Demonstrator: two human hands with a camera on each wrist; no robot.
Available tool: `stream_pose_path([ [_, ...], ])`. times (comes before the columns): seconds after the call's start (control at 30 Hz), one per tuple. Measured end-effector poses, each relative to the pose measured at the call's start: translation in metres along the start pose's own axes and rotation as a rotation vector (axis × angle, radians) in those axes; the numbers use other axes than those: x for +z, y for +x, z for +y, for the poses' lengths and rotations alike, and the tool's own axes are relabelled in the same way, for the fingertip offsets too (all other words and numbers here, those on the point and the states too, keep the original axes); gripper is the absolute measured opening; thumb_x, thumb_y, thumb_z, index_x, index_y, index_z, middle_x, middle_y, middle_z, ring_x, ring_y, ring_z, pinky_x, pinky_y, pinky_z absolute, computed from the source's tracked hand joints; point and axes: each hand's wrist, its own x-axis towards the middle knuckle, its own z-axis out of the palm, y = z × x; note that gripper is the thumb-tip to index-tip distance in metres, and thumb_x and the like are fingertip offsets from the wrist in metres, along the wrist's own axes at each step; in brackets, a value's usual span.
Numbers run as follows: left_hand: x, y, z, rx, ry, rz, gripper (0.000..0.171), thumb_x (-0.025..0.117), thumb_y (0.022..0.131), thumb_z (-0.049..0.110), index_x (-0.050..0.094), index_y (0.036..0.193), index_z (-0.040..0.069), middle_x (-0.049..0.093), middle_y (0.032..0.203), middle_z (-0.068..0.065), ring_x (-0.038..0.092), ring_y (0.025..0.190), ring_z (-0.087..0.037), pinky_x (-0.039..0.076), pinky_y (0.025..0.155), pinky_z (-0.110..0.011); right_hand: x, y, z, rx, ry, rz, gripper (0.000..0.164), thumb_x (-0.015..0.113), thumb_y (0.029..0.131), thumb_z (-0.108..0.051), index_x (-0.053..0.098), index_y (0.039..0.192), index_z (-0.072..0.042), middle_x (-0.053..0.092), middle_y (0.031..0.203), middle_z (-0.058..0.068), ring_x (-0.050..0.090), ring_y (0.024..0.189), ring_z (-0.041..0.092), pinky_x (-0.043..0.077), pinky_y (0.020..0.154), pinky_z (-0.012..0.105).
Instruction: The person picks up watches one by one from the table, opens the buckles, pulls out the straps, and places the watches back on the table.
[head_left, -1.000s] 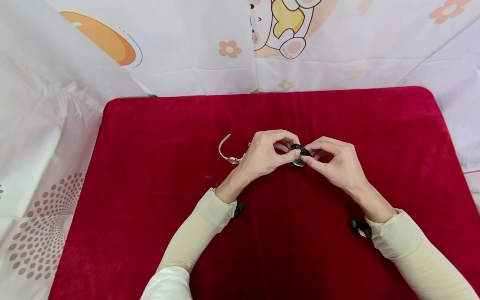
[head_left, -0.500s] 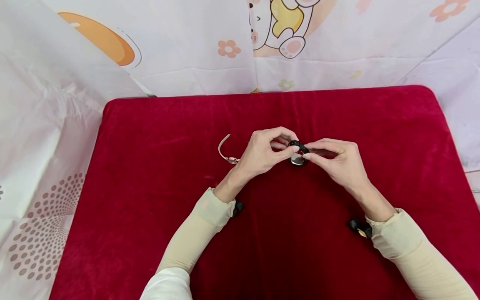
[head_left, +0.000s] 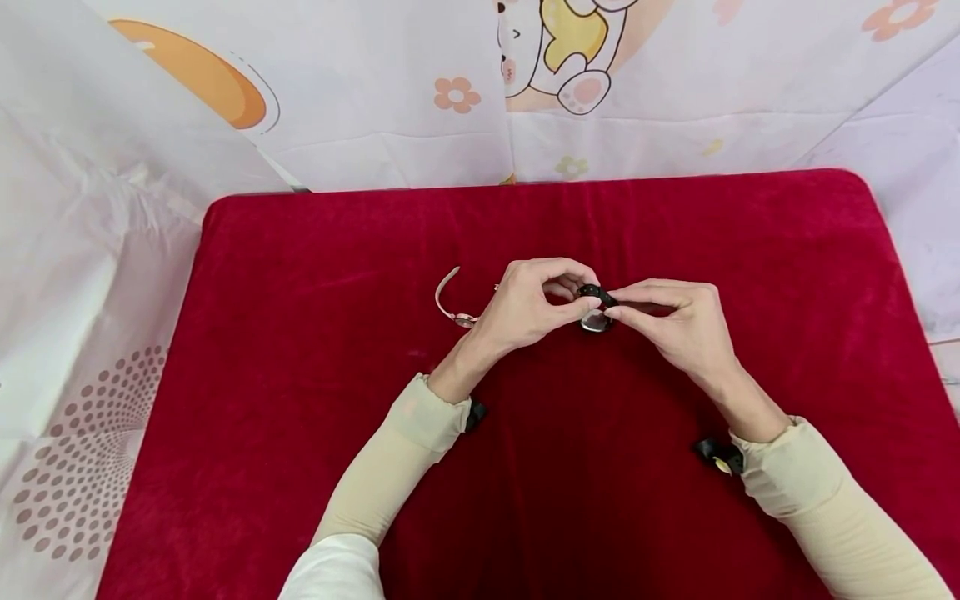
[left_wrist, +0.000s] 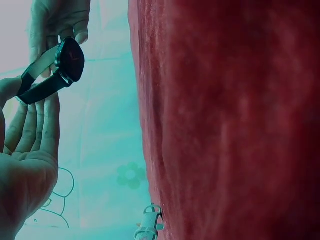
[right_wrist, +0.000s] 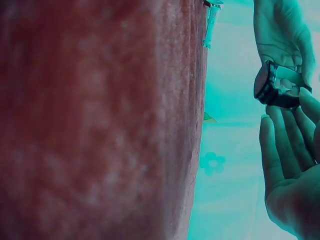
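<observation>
A black wristwatch (head_left: 595, 321) with a round dial is held between both hands, above the red cloth. Its strap forms a loop, as the watch (left_wrist: 71, 59) shows in the left wrist view. My left hand (head_left: 528, 307) pinches the strap between thumb and fingers. From the other side, my right hand (head_left: 684, 325) pinches the strap too, its thumb (right_wrist: 309, 102) against the band in the right wrist view. Whether the buckle is fastened cannot be made out. Left of the left hand, a second watch (head_left: 465, 320) with a pale pink strap lies on the cloth, partly covered by that hand.
Red velvety cloth (head_left: 300, 400) covers the table. White printed curtains (head_left: 360, 100) hang behind and at the sides. Small black devices (head_left: 720, 457) are worn at both wrists. The pale strap's buckle end (left_wrist: 150, 220) appears low in the left wrist view.
The black watch has shifted slightly left and tilted, so more of its case shows below the fingers. The right hand's fingers have straightened a little. The pink watch stays put.
</observation>
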Motion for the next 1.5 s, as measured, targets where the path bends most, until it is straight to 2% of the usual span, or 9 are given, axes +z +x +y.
stream_pose_path([
  [0.17, 0.002, -0.001, -0.001, -0.058, -0.018, -0.006, 0.018, 0.079, 0.086, 0.011, 0.072, 0.101, 0.006, 0.071, 0.09, -0.001, 0.067, 0.084, -0.008, 0.058, 0.079, -0.025, 0.001, -0.002, 0.008, 0.015, 0.029, 0.012, 0.019, 0.08, 0.073, 0.014, 0.078, 0.087, 0.002, 0.074, 0.081, 0.014, 0.067, 0.072, 0.0, 0.054, 0.064, 0.013],
  [0.33, 0.0, -0.003, -0.001, -0.151, -0.039, 0.007, 0.02, 0.082, 0.084, 0.014, 0.073, 0.101, 0.007, 0.072, 0.091, -0.001, 0.069, 0.084, -0.009, 0.059, 0.078, -0.026, 0.001, -0.006, 0.025, 0.08, 0.078, 0.023, 0.02, 0.081, 0.075, 0.011, 0.079, 0.09, -0.002, 0.075, 0.085, 0.008, 0.069, 0.071, 0.004, 0.056, 0.063, 0.015],
  [0.43, -0.001, -0.002, 0.001, -0.194, -0.026, 0.026, 0.02, 0.083, 0.082, 0.017, 0.076, 0.099, 0.009, 0.073, 0.089, 0.0, 0.069, 0.081, -0.009, 0.059, 0.076, -0.026, 0.001, -0.005, 0.025, 0.089, 0.11, 0.03, 0.02, 0.08, 0.076, 0.01, 0.079, 0.092, -0.002, 0.075, 0.087, 0.007, 0.07, 0.074, 0.006, 0.056, 0.065, 0.016],
  [0.5, -0.001, -0.002, 0.002, -0.203, -0.015, 0.039, 0.02, 0.084, 0.081, 0.018, 0.077, 0.098, 0.01, 0.074, 0.088, 0.001, 0.069, 0.077, -0.009, 0.059, 0.074, -0.025, 0.0, -0.004, 0.019, 0.059, 0.119, 0.037, 0.021, 0.079, 0.076, 0.013, 0.079, 0.092, 0.0, 0.074, 0.087, 0.01, 0.069, 0.077, 0.008, 0.056, 0.066, 0.016],
  [0.7, -0.002, -0.002, 0.001, -0.143, -0.018, 0.068, 0.019, 0.084, 0.08, 0.014, 0.079, 0.098, 0.008, 0.074, 0.086, 0.001, 0.069, 0.071, -0.01, 0.06, 0.069, -0.028, 0.001, -0.001, 0.007, -0.025, 0.129, 0.07, 0.022, 0.078, 0.072, 0.019, 0.077, 0.089, 0.005, 0.07, 0.082, 0.014, 0.063, 0.076, 0.01, 0.051, 0.067, 0.016],
  [0.9, -0.002, -0.002, -0.001, -0.094, -0.012, 0.073, 0.017, 0.085, 0.08, 0.015, 0.08, 0.096, 0.008, 0.073, 0.085, 0.002, 0.068, 0.072, -0.009, 0.06, 0.068, -0.028, 0.0, 0.0, 0.004, -0.004, 0.129, 0.065, 0.021, 0.078, 0.072, 0.019, 0.078, 0.089, 0.006, 0.069, 0.08, 0.013, 0.062, 0.073, 0.01, 0.049, 0.062, 0.017],
  [1.3, -0.002, -0.002, -0.003, -0.088, 0.015, 0.053, 0.016, 0.084, 0.081, 0.015, 0.081, 0.096, 0.01, 0.072, 0.082, 0.004, 0.066, 0.073, -0.008, 0.059, 0.068, -0.026, 0.002, -0.001, 0.01, 0.01, 0.168, 0.064, 0.02, 0.077, 0.073, 0.019, 0.077, 0.089, 0.007, 0.069, 0.081, 0.016, 0.062, 0.073, 0.012, 0.047, 0.059, 0.018],
  [1.5, -0.003, -0.002, -0.005, -0.06, 0.019, 0.059, 0.016, 0.084, 0.082, 0.015, 0.081, 0.096, 0.009, 0.072, 0.081, 0.004, 0.066, 0.07, -0.008, 0.059, 0.065, -0.027, 0.003, -0.002, 0.01, 0.005, 0.178, 0.061, 0.02, 0.076, 0.074, 0.019, 0.077, 0.09, 0.007, 0.069, 0.082, 0.016, 0.061, 0.072, 0.013, 0.046, 0.058, 0.019],
])
